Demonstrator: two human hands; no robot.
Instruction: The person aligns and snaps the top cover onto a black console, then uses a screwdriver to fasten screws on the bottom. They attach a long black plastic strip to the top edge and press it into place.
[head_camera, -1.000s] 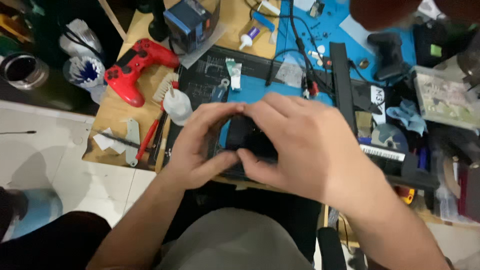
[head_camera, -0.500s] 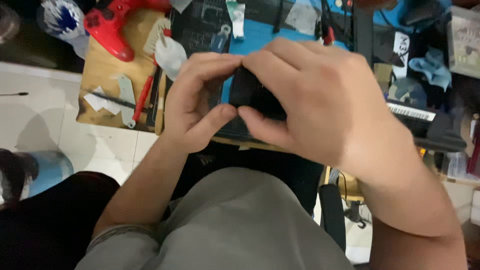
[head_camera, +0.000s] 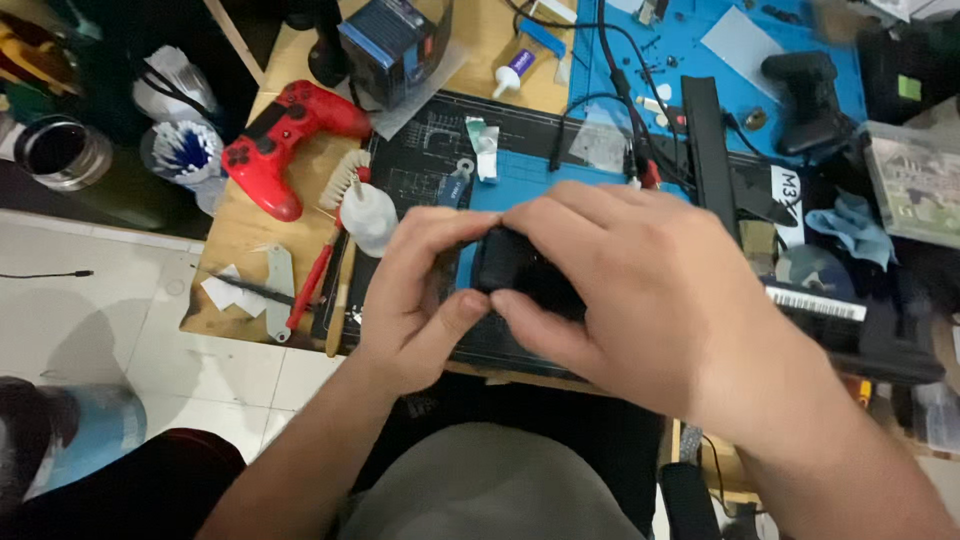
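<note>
Both hands grip one small black object (head_camera: 510, 268), probably a game controller, held above the front edge of a dark work mat (head_camera: 420, 170). My left hand (head_camera: 420, 290) clasps its left end, thumb pressed against the lower side. My right hand (head_camera: 630, 300) covers the top and right side, fingers curled over it, thumb meeting the left thumb underneath. Most of the object is hidden by the fingers.
A red game controller (head_camera: 285, 145) lies at the left of the wooden bench, a black one (head_camera: 805, 95) on the blue mat at the far right. A white squeeze bottle (head_camera: 368, 215), a brush, red-handled tool (head_camera: 310, 285), blue box (head_camera: 390, 45), cables and a long black device (head_camera: 710, 150) crowd the bench.
The view has swung back up toward the bench after dipping toward my lap. Both hands keep hold of the black object, shifted slightly right, thumbs now pressed together beneath it.
</note>
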